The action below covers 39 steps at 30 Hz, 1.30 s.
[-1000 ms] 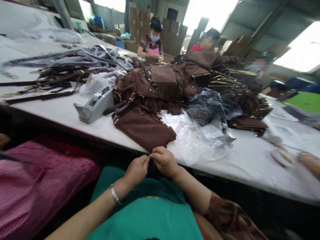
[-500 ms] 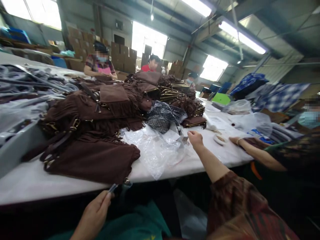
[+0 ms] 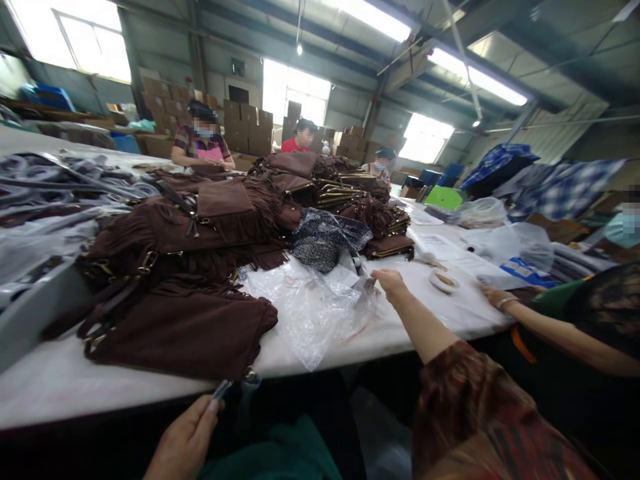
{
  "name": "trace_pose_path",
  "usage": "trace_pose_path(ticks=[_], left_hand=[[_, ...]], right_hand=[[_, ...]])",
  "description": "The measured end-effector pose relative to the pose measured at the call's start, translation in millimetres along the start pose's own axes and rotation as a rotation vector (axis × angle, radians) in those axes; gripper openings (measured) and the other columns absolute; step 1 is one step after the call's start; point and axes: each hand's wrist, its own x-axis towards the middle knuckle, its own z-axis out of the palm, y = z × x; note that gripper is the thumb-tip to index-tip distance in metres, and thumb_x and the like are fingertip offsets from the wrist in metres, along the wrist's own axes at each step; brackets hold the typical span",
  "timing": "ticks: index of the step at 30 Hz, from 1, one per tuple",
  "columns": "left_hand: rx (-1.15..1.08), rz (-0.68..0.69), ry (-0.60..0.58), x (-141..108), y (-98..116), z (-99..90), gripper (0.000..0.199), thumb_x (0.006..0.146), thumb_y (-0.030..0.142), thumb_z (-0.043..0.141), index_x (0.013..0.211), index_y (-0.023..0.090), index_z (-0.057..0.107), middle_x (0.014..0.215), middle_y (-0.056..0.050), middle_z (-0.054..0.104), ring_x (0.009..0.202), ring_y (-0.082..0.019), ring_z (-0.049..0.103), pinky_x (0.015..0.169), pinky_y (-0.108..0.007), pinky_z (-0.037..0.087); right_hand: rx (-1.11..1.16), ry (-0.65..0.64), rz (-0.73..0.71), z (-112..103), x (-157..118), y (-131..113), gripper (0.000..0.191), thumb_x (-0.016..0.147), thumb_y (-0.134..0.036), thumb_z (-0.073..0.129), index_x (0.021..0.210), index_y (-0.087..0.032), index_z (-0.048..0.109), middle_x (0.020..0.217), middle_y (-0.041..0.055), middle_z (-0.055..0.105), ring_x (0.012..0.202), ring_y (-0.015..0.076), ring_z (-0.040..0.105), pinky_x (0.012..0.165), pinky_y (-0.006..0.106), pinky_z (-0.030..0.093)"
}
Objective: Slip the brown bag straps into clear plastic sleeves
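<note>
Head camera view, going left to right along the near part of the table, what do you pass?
Left hand pinching a small clip → brown fringed bag → clear plastic bag → right hand → tape roll → a co-worker's hand.

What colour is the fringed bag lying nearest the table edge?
Dark brown, a suede-like fringed bag; the head view shows it plainly.

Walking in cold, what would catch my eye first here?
Probably the heap of brown fringed bags piled across the left and middle of the long white table. Next, the crumpled clear plastic near the table's middle, where the right hand reaches, while the left hand pinches a small metal piece below the table's edge.
</note>
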Motion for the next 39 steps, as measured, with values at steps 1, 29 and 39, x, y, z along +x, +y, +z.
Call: trace_pose_path(ticks=[1, 29, 39], left_hand=[[0.0, 0.003, 0.003, -0.2, 0.3, 0.7, 0.038, 0.073, 0.06, 0.051, 0.075, 0.025, 0.066, 0.056, 0.0, 0.062, 0.053, -0.02, 0.058, 0.046, -0.025, 0.046], [0.089, 0.113, -0.006, -15.3, 28.1, 7.8, 0.034, 0.093, 0.033, 0.035, 0.078, 0.016, 0.06, 0.066, 0.0, 0.057, 0.062, -0.014, 0.05, 0.06, -0.025, 0.037], [0.21, 0.241, 0.011, -20.7, 22.6, 9.2, 0.031, 0.095, 0.025, 0.034, 0.076, 0.017, 0.057, 0.072, -0.004, 0.061, 0.065, -0.014, 0.054, 0.063, -0.026, 0.04]], right_hand=[[-0.025, -0.006, 0.008, -4.1, -5.4, 3.1, 0.013, 0.077, -0.024, 0.065, 0.071, -0.012, 0.065, 0.06, -0.0015, 0.059, 0.056, 0.0106, 0.054, 0.049, 0.021, 0.042], [0.002, -0.86, -0.336, 100.7, -276.4, -40.1, 0.025, 0.082, -0.037, 0.057, 0.068, -0.018, 0.067, 0.063, 0.0009, 0.065, 0.061, 0.0151, 0.059, 0.061, 0.024, 0.044], [-0.061, -0.913, -0.17, 166.4, -313.2, -38.3, 0.027, 0.076, -0.037, 0.059, 0.061, -0.016, 0.067, 0.058, 0.0014, 0.065, 0.056, 0.0146, 0.057, 0.053, 0.024, 0.041]])
